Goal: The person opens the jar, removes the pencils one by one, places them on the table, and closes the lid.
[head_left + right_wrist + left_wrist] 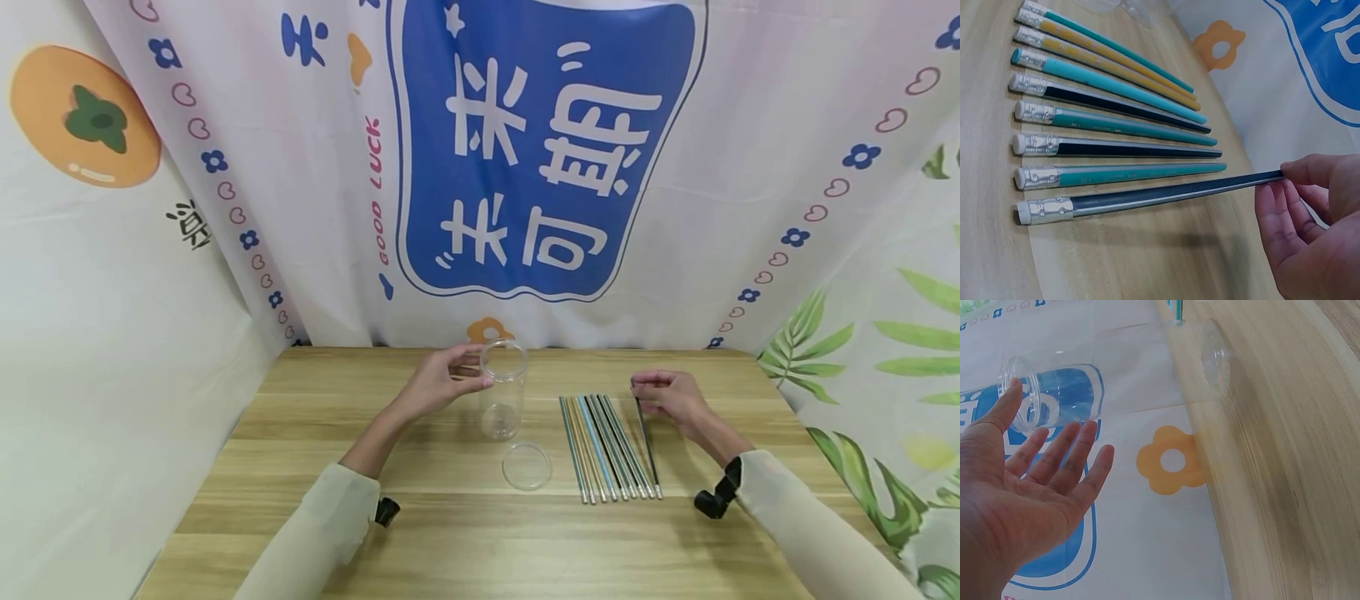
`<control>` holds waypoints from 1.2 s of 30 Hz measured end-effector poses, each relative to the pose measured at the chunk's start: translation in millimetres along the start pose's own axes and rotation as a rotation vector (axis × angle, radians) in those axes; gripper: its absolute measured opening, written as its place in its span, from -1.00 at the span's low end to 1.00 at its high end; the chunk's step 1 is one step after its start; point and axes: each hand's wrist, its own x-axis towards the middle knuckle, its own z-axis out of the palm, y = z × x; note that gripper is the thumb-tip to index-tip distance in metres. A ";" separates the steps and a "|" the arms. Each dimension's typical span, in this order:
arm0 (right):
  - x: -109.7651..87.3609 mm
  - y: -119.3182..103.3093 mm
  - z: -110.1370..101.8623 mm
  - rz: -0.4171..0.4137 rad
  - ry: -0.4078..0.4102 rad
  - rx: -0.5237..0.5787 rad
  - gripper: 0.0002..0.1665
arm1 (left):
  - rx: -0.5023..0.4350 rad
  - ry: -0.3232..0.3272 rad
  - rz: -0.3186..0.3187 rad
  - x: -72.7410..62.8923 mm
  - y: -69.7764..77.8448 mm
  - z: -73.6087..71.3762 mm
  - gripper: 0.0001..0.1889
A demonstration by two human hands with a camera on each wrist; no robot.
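Observation:
A clear plastic jar [501, 408] stands upright and lidless on the table. My left hand [442, 383] is at its left side near the top, fingers loosely extended; in the left wrist view the thumb [1007, 409] overlaps the jar's rim [1025, 394]. On the right, my right hand [671, 400] pinches the far end of a black pencil [1172, 195] between thumb and fingertips. That end is raised, and its white eraser points toward me. Beside it, several pencils [1129, 125] in green, yellow, light blue and black lie in a row, erasers toward me.
A clear round lid [527, 467] lies on the wooden table [450, 542] in front of the jar. A printed curtain [337, 250] hangs right behind the table's far edge. Black wrist cameras [718, 496] are strapped at both sleeves.

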 end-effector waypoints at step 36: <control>14.6 22.6 28.1 0.008 0.104 -0.222 -0.71 | -0.013 -0.010 -0.002 -1.4 0.3 -0.5 -0.36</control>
